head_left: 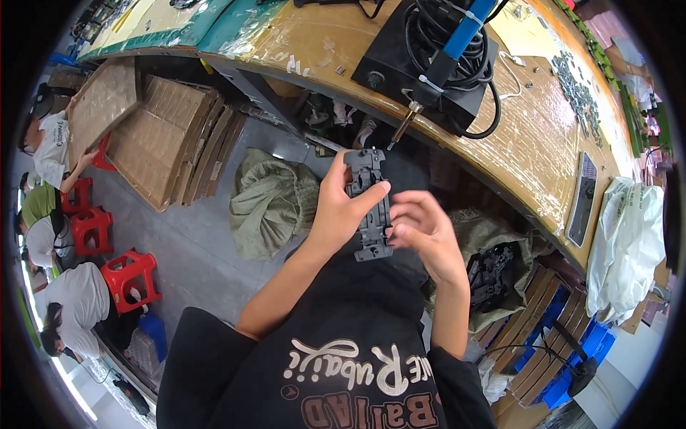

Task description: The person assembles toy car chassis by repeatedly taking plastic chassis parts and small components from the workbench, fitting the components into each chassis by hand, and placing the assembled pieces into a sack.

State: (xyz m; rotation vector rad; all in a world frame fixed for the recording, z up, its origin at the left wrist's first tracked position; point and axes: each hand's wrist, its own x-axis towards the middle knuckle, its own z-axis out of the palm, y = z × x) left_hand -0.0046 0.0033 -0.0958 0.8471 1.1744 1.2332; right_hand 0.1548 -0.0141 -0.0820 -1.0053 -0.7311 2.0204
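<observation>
The left hand [344,204] grips the black plastic frame [375,232] in the air before the counter [543,150]'s near edge; whether the right hand [433,242] pinches its side, I cannot tell. Best press the left thumb firmly, clear of the tool [439,77]'s tip.

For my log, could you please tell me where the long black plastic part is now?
In the head view, the long black plastic part is near the centre, in the left hand, with the right hand at its right edge.
</observation>
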